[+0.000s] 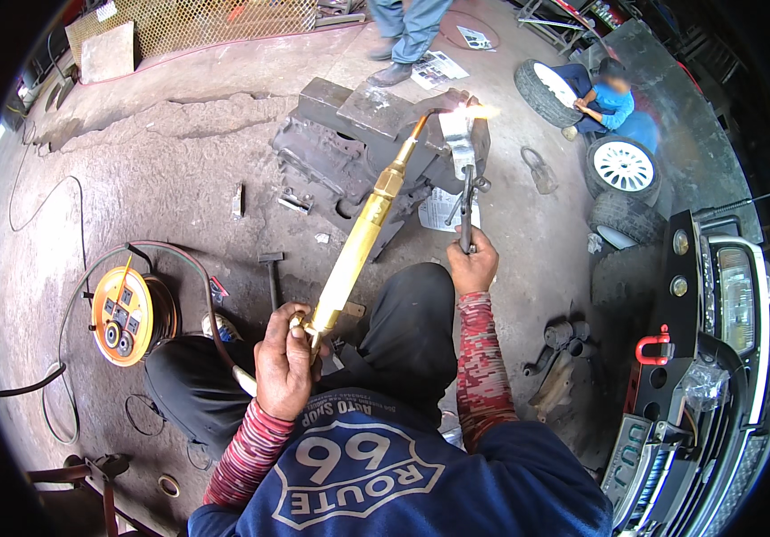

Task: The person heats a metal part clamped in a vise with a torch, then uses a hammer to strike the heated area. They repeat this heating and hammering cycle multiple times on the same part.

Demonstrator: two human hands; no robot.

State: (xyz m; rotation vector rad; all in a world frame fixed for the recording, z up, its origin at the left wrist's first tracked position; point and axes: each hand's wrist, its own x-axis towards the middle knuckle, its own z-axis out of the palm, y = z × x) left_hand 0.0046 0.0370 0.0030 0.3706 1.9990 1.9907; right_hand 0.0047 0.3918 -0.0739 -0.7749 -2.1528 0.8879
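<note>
My left hand (pixel 283 369) is closed round the valve end of a long brass gas torch (pixel 358 242), and a hose runs away from its lower end. The torch slants up and to the right; a bright flame (pixel 483 113) burns at its bent tip. In my right hand (pixel 474 261) is a pair of dark metal pliers (pixel 467 213), held upright. Their far end meets a bent, shiny metal bracket (pixel 458 141), whose top is in the flame's glare. Behind it is a heavy, dark metal block (pixel 336 152) on the floor.
A hammer (pixel 271 279) lies near my left knee, beside an orange cable reel (pixel 123 315) and looping hoses. Newspaper (pixel 438 211) lies by the block. At right stand wheels (pixel 625 166) and a vehicle front (pixel 725 304). One person (pixel 613 103) sits by the wheels; another (pixel 409 31) stands beyond.
</note>
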